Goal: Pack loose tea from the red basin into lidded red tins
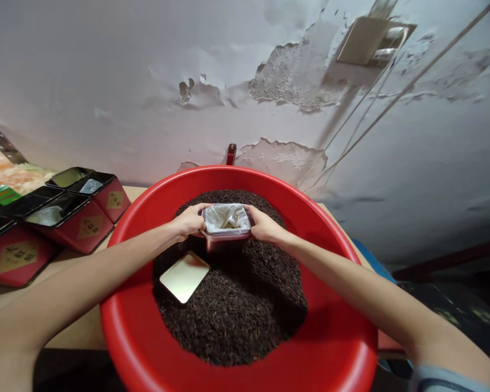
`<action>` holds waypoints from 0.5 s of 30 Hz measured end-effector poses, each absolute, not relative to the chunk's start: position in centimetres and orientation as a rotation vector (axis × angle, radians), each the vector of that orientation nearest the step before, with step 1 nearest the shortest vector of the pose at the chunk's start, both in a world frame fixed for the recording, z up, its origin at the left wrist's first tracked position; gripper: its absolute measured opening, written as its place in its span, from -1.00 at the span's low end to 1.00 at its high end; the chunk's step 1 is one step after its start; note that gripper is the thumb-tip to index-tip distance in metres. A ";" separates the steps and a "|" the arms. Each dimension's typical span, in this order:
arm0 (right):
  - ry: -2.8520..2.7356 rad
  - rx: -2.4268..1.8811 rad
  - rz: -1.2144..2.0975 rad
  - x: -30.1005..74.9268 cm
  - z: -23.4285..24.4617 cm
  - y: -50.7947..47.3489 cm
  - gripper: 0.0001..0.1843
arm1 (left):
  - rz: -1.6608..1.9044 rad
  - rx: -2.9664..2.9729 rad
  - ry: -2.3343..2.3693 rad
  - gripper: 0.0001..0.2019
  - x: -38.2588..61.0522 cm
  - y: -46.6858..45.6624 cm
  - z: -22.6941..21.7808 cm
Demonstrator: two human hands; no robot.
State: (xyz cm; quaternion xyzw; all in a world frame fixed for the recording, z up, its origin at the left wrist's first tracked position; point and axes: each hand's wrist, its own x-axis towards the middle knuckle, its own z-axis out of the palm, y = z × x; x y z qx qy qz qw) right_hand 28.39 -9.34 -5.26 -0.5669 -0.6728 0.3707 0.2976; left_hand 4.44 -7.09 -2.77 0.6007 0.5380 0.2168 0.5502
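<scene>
Between my two hands is a tin (225, 247) lined with a clear plastic bag (227, 219), whose edge folds over the rim. My left hand (191, 220) grips its left side and my right hand (265, 222) its right side. The tin's mouth faces up toward me; whether its base rests on anything is hard to see. Under it, dark dried leaf like loose tea (228, 321) fills the bottom of a big red basin (335, 348). A flat gold-coloured lid (185, 276) lies on the leaf, left of the tin.
Several red and black tins with gold diamond labels (90, 227) stand left of the basin on a wooden table (75, 329), some with plastic bags inside. A peeling wall (147, 109) rises behind. Cords (375, 122) hang down at the right from a wall box (363, 41).
</scene>
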 end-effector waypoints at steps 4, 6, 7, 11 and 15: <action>-1.298 -1.468 1.383 27.6 -6.9 -9.9 -0.33 | 0.492 1.317 1.308 -0.19 4.3 -7.4 -4.1; -1.264 -1.482 1.329 27.2 -8.3 -10.6 -0.49 | 0.468 1.321 1.328 -0.24 3.9 -7.6 -5.3; -1.331 -1.544 1.252 27.1 -9.0 -10.8 -0.59 | 0.432 1.349 1.341 -0.27 3.6 -7.6 -5.8; -1.735 -1.799 0.995 27.7 -9.5 -10.6 -0.87 | 0.236 1.871 1.514 -0.47 1.8 -6.7 -4.4; -1.919 -1.806 0.718 30.0 -5.6 -8.9 -0.91 | 0.530 2.598 1.519 -0.64 3.1 -4.9 1.0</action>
